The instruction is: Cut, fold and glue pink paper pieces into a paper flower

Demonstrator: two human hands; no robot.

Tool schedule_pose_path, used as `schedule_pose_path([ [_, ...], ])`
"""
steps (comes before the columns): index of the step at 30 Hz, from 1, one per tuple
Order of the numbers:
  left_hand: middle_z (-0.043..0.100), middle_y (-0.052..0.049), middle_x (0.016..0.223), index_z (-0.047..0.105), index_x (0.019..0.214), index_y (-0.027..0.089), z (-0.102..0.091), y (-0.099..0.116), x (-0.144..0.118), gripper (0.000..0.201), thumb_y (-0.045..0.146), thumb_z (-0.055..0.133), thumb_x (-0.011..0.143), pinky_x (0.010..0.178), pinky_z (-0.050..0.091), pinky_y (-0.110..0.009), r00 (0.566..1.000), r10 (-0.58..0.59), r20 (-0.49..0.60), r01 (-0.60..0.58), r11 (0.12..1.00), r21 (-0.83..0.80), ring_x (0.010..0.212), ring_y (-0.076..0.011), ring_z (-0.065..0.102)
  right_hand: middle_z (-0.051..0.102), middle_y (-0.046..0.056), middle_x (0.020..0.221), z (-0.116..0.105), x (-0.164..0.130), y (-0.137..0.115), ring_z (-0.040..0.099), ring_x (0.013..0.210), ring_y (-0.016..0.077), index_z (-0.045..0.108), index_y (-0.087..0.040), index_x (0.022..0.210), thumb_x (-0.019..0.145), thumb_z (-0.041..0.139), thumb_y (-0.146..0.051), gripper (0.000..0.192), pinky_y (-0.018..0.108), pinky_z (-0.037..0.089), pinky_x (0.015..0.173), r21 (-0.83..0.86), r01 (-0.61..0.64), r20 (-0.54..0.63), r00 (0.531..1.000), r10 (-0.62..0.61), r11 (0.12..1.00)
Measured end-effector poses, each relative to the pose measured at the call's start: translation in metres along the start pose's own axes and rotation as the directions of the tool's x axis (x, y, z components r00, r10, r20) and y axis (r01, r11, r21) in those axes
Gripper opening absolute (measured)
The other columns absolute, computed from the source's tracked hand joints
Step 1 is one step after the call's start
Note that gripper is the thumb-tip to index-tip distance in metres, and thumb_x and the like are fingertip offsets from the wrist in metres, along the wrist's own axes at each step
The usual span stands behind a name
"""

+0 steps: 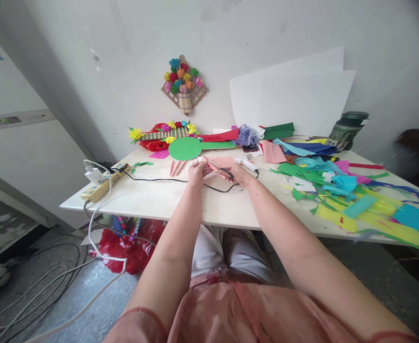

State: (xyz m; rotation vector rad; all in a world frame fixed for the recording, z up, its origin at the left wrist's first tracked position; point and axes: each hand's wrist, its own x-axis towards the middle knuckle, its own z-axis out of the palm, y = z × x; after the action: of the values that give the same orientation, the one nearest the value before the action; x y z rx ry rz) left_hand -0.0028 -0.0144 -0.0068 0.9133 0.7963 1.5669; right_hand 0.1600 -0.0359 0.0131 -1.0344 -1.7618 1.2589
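Both forearms reached over the table edge, where the left hand and right hand pinched a pink paper between closed fingers. Just beyond the paper lay a glue gun, then a green disc.

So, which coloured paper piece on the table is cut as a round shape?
The green paper circle, just beyond the left hand; the other pieces are strips and scraps.
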Motion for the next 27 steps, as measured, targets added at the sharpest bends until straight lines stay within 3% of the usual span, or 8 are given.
schedule_pose_path([
  [9, 0.059, -0.002, 0.053, 0.058, 0.069, 0.013, -0.003, 0.0, 0.002, 0.032, 0.035, 0.076, 0.057, 0.059, 0.049, -0.026, 0.999, 0.019, -0.03, -0.019, 1.0, -0.02, 0.053, -0.0129, 0.06, 0.048, -0.005, 0.049, -0.002, 0.002, 0.007, 0.036, 0.037, 0.0037, 0.058, -0.014, 0.068, 0.063, 0.069, -0.049, 0.037, 0.018, 0.023, 0.035, -0.003, -0.014, 0.011, 1.0, 0.014, 1.0],
  [19, 0.058, -0.001, 0.053, 0.057, 0.067, 0.014, -0.002, 0.0, 0.001, 0.031, 0.035, 0.077, 0.056, 0.057, 0.049, -0.025, 0.999, 0.026, -0.026, -0.027, 0.999, -0.027, 0.05, -0.0112, 0.058, 0.043, -0.004, 0.043, -0.001, -0.005, -0.003, 0.034, 0.035, 0.0039, 0.05, -0.016, 0.055, 0.066, 0.068, -0.054, 0.043, 0.018, 0.022, 0.033, -0.006, -0.051, 0.027, 0.998, 0.051, 0.999],
  [27, 0.058, -0.001, 0.054, 0.057, 0.066, 0.013, -0.001, 0.004, -0.003, 0.032, 0.035, 0.078, 0.055, 0.054, 0.048, -0.024, 1.0, 0.017, -0.011, -0.018, 1.0, -0.003, 0.047, -0.0097, 0.056, 0.044, -0.004, 0.042, -0.001, -0.006, -0.005, 0.034, 0.035, 0.0043, 0.052, -0.016, 0.055, 0.066, 0.069, -0.051, 0.041, 0.019, 0.023, 0.033, 0.009, -0.078, -0.009, 0.997, 0.078, 0.997],
])
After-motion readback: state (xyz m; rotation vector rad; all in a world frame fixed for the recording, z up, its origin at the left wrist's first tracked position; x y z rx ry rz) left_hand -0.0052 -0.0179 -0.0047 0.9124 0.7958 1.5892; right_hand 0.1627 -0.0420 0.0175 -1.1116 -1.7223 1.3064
